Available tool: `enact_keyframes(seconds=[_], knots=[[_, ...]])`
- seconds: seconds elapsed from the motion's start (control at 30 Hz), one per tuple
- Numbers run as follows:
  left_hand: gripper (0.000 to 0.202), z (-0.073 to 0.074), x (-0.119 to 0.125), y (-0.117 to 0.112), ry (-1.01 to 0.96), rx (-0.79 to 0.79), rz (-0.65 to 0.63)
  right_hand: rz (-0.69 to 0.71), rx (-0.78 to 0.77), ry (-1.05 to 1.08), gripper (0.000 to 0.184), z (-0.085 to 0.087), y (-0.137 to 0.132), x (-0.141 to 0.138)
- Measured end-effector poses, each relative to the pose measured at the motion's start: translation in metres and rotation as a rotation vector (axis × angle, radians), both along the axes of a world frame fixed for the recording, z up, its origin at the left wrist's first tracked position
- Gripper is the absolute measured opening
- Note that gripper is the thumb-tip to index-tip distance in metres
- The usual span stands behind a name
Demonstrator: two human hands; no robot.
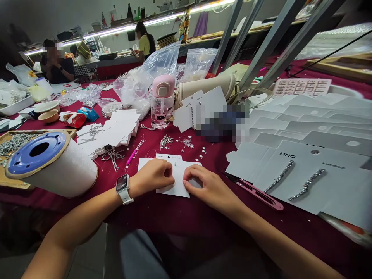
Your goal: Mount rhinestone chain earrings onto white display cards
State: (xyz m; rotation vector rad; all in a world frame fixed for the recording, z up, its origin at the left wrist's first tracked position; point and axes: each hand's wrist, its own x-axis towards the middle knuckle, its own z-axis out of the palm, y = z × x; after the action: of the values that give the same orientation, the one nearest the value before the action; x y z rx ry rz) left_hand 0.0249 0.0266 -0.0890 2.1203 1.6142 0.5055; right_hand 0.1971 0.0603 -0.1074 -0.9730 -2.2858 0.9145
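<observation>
A white earring card (173, 190) lies on the dark red cloth in front of me, over other white card. My left hand (153, 174), with a watch (124, 189) on its wrist, is curled closed at the card's left side. Thumb and fingers of my right hand (206, 184) are pinched together at its right edge. Anything held in either hand is too small to make out. Beyond the card are a small heap of silver chain pieces (166, 140) and a little pile of clear bits (188, 142).
A thread spool (69, 170) stands left, near stacked white cards (119, 128) and a pink pen (134, 153). Pink tweezers (261, 195) lie beside overlapping cards with earrings (308, 184) at right. A pink-lidded bottle (162, 100) stands behind. Two people sit farther back.
</observation>
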Motion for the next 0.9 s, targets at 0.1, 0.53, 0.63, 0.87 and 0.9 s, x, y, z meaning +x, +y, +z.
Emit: enact_keyframes(seconds=[0.1, 0.53, 0.63, 0.87, 0.9], knots=[[0.010, 0.001, 0.001, -0.001, 0.079, 0.016, -0.019, 0.033, 0.011, -0.022, 0.008, 0.001, 0.001, 0.003], [0.016, 0.003, 0.007, -0.006, 0.259, 0.099, -0.049, 0.070, -0.022, -0.041, 0.010, 0.002, 0.008, 0.007], [0.014, -0.003, 0.006, -0.003, 0.122, 0.119, -0.075, 0.055, -0.028, -0.019, 0.013, -0.001, 0.010, 0.007], [0.009, -0.012, 0.007, 0.000, -0.021, 0.039, -0.094, 0.040, -0.070, -0.014, 0.016, -0.002, 0.010, 0.006], [0.009, -0.013, 0.007, 0.000, -0.013, 0.045, -0.104, 0.044, -0.076, -0.014, 0.016, -0.001, 0.010, 0.005]])
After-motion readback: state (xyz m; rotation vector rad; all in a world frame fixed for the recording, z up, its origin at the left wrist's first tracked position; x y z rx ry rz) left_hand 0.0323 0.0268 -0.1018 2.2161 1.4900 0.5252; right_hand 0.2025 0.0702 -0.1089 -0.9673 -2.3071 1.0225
